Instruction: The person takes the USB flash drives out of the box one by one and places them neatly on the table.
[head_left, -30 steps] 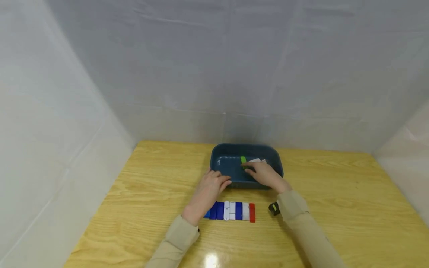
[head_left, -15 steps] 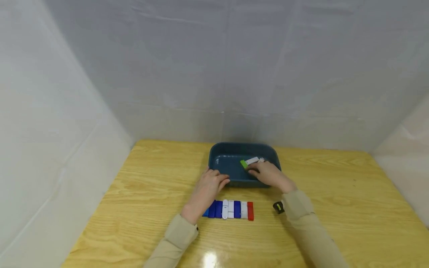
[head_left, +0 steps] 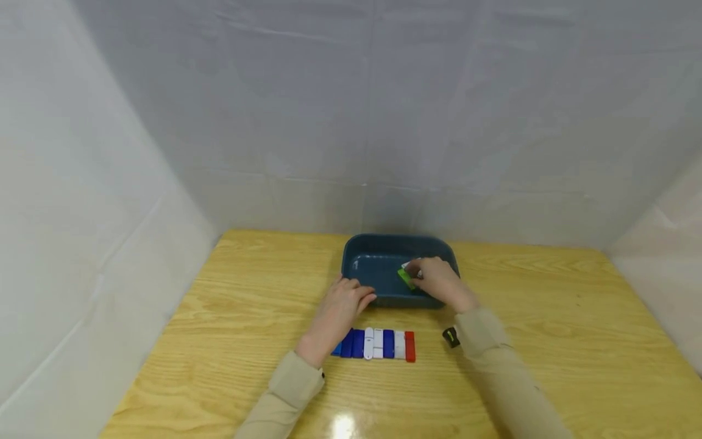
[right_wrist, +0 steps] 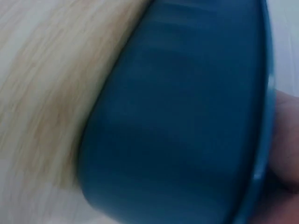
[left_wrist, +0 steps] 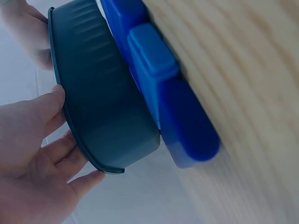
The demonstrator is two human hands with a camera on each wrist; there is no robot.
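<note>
A dark teal tray [head_left: 366, 263] stands at the middle back of the wooden table. Over its right half my right hand [head_left: 433, 280] pinches a green and white stick [head_left: 407, 277], tilted down toward the tray's near wall. My left hand [head_left: 347, 302] rests with its fingers curled on the tray's near left rim [left_wrist: 70, 135]. In the right wrist view the tray's outer wall [right_wrist: 177, 116] fills the frame, blurred. A blue stick [left_wrist: 173, 107] lies on the table beside the tray in the left wrist view.
A row of several blue, white and red sticks [head_left: 375, 344] lies on the table [head_left: 548, 329] in front of the tray. A small black and yellow object [head_left: 450, 336] sits right of the row, by my right sleeve. White sheeting walls the table in.
My right hand has turned the green and white stick from lying flat and pointing left-right to tilted downward, and has shifted a little back over the tray. The left hand has stayed put.
</note>
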